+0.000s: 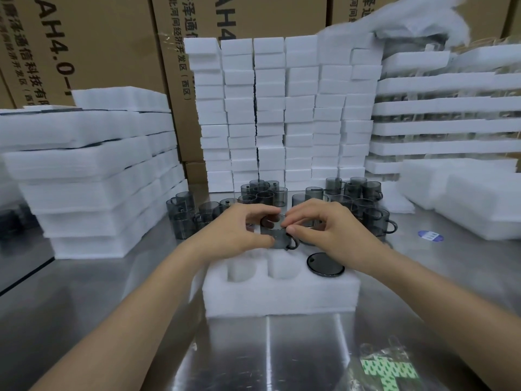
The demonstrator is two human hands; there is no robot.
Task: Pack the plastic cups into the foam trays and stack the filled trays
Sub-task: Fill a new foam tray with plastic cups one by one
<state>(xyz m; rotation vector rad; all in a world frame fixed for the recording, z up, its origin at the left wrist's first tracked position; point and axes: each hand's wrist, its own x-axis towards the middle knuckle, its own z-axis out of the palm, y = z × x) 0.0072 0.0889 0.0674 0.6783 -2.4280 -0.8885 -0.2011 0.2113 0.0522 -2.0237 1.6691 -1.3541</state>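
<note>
Left hand [239, 230] and right hand [329, 230], fingers curled, together pinch a smoky grey cup [277, 237] at the far middle pocket of the foam tray [282, 297] on the steel table [112, 292]. A second cup [325, 265] (seen as a dark disc) sits in the near right pocket. Loose cups [352, 197] stand just behind the tray.

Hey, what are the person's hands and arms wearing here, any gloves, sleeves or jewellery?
Nothing worn that shows. The left hand and right hand are bare, with no gloves, rings or tape. The left forearm and right forearm are bare to the picture's bottom edge: no sleeve, cuff, watch or bracelet in view.
</note>
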